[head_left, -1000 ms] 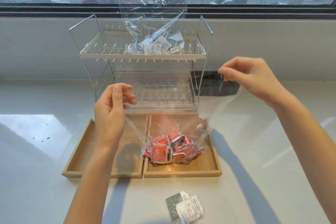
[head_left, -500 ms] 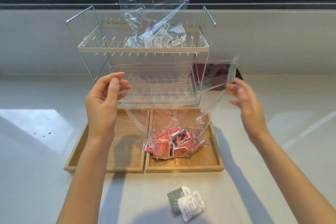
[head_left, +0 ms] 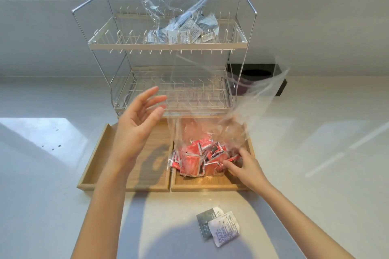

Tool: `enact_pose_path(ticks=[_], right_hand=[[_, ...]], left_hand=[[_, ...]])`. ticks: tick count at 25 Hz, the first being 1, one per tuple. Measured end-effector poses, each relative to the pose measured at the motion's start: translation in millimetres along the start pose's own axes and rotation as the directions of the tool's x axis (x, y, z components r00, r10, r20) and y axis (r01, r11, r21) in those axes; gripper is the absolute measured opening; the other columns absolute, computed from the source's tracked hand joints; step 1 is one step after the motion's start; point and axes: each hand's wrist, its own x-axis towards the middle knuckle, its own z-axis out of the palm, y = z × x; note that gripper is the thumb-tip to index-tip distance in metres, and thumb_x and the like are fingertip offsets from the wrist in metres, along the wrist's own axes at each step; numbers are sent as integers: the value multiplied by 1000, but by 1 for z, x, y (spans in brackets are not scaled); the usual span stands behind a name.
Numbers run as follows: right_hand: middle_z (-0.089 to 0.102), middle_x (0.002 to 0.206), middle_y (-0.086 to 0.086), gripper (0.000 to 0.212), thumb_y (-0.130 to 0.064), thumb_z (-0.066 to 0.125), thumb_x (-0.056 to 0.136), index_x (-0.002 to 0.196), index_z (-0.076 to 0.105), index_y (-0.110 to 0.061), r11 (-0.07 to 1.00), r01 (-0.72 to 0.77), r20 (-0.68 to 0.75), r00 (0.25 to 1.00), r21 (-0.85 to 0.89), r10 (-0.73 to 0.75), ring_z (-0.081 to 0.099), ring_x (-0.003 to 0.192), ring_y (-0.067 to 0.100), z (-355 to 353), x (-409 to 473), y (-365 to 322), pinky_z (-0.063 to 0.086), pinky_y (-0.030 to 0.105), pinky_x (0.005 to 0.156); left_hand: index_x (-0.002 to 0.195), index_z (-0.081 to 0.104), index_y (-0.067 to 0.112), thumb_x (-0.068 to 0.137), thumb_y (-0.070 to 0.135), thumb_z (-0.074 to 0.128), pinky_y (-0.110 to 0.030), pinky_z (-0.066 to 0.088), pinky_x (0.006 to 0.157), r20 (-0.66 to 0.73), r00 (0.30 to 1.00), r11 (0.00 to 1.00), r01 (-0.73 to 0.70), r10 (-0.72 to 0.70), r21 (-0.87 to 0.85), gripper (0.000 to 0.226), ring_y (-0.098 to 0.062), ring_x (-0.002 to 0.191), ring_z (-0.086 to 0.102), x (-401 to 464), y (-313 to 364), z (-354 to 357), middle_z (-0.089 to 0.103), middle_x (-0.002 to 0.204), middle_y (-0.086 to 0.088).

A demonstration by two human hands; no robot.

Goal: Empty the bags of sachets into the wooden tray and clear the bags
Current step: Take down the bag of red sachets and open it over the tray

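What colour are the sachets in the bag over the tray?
Red, with white and black edges, seen in the head view: sachets.

Two bare forearms enter from the bottom edge, and nothing is worn on either one. No sleeve or cuff shows at any point up to where the arms leave the picture. The left hand (head_left: pixel 134 130) carries no ring, watch, band or glove, and its wrist is plain. The right hand (head_left: pixel 246 167) is equally unadorned, with a bare wrist behind it. The fingers of both hands are slim, and the left fingertips are blurred, so the nails there cannot be made out. Both forearms are slender and smooth, without markings.
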Motion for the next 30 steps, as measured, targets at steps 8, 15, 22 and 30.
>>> enact_pose_path(ticks=[8, 15, 22, 30], right_hand=[[62, 117, 4, 44, -28, 64, 82, 121, 51, -14, 997, -3, -4, 1000, 81, 4, 55, 99, 13, 2, 2, 1, 38, 21, 81], [55, 129, -2, 52, -35, 55, 86, 134, 40, -21, 999, 47, 35, 998, -18, -46, 51, 115, 15, 5, 2, 1, 39, 29, 98], [51, 128, 10, 62, -12, 58, 78, 136, 36, -16, 968, 79, 151, 988, -239, -43, 44, 119, 26, 1, 0, 19, 34, 25, 95], [63, 89, -3, 32, -18, 61, 83, 114, 56, -17, 1000, -21, -15, 1000, -8, 21, 56, 75, 8, -16, -20, 8, 37, 9, 61]], left_hand=[[128, 41, 13, 70, 37, 57, -18, 32, 94, 230, 915, 843, 178, -331, 507, 65, -12, 118, 42, -29, -83, 17, 44, 120, 6], [145, 2, 22, 81, 31, 57, -44, 20, 110, 150, 914, 499, 65, -378, 864, 84, -26, 140, 11, -48, -138, 32, 14, 153, -4], [144, 17, 24, 83, 29, 57, -42, 31, 100, 130, 965, 479, -5, -230, 878, 72, -27, 133, 30, -51, -143, 30, 29, 149, -5], [130, 40, 9, 82, 26, 62, -38, 39, 92, 30, 984, 736, 110, -174, 667, 56, -28, 117, 53, -57, -127, 28, 58, 127, -10]])
